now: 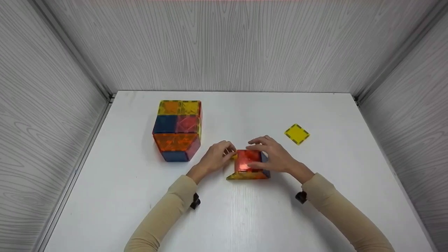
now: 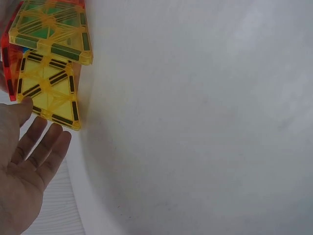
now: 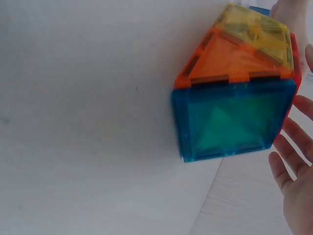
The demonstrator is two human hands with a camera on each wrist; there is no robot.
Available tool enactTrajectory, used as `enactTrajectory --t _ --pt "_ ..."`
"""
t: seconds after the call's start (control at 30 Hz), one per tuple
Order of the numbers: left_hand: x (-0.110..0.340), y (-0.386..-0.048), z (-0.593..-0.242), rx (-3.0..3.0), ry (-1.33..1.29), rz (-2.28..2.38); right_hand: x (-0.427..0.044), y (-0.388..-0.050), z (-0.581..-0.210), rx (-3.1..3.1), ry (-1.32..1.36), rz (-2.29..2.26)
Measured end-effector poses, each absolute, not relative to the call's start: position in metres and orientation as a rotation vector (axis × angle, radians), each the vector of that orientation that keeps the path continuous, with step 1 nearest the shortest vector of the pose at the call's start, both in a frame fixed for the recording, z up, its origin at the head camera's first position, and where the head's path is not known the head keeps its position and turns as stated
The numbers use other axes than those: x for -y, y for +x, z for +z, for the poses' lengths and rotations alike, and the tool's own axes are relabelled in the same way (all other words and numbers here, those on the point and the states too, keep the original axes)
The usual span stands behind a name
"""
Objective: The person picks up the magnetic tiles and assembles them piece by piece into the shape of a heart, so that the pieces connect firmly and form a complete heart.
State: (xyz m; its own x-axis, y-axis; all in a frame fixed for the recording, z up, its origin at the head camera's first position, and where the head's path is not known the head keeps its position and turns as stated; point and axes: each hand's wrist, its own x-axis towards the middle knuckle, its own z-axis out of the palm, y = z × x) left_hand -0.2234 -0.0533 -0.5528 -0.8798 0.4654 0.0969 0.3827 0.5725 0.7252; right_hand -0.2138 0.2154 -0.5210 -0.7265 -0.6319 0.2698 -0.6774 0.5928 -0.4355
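Observation:
A small block of magnetic tiles stands on the white table, with a red square tile (image 1: 243, 160) on top. Its near side joins yellow and orange tiles (image 1: 245, 175), and a blue square tile (image 3: 227, 122) forms the right side. At the left side, my left hand (image 1: 216, 155) pinches the edge of a yellow tile (image 2: 49, 88) between thumb and fingers. That tile stands close against the block. My right hand (image 1: 274, 155) spans the red top, its thumb over the red tile and its loosely spread fingers by the far edge.
A larger block of orange, yellow, blue and red tiles (image 1: 176, 124) stands at the back left. One yellow square tile (image 1: 297, 134) lies flat to the right. Wood-grain panels (image 1: 224, 45) wall the table at the back and sides.

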Motion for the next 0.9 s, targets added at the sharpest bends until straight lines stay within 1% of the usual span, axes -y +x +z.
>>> enactTrajectory --t 0.2,0.5,0.7,0.9 --pt "0.053 -0.223 -0.554 -2.701 0.746 1.206 -0.261 -0.229 -0.521 2.667 0.900 0.880" --pt "0.054 -0.222 -0.554 -2.713 0.767 1.208 -0.330 -0.249 -0.530 2.792 0.528 0.808" --pt "0.053 -0.223 -0.554 -2.717 0.781 1.214 -0.361 -0.257 -0.544 2.854 0.413 0.769" --pt "0.053 -0.223 -0.553 -2.709 0.774 1.220 -0.375 -0.262 -0.553 2.989 0.343 0.652"
